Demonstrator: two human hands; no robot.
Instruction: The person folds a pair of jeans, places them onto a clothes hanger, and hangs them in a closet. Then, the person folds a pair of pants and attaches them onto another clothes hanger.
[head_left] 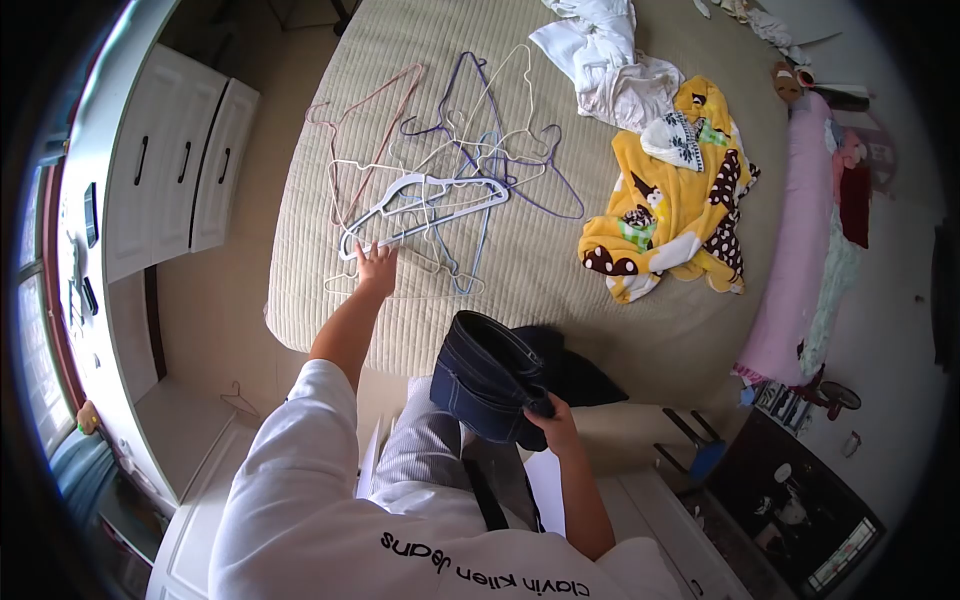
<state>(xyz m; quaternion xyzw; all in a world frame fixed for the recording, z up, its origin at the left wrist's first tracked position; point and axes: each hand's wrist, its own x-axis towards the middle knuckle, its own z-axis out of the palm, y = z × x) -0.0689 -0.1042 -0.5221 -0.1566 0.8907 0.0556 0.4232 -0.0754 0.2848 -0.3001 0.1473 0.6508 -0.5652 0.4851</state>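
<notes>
My left hand (376, 268) reaches onto the bed, its fingers at the lower edge of a thick white hanger (408, 183); whether they grip it is hard to tell. Around and under that hanger lie several thin hangers, among them a pink one (333, 165), a purple one (560, 195) and a light blue one (480, 245). My right hand (560, 425) is closed on the waistband of dark blue jeans (470, 388), which hang bunched at the bed's near edge with their waist opening upward.
Yellow patterned cloth (625, 165) and white clothes (590, 45) lie on the right of the quilted bed (400, 340). Beyond is a pink roll (795, 240). White cabinets (175, 150) stand at left, and another hanger (239, 400) lies low at left.
</notes>
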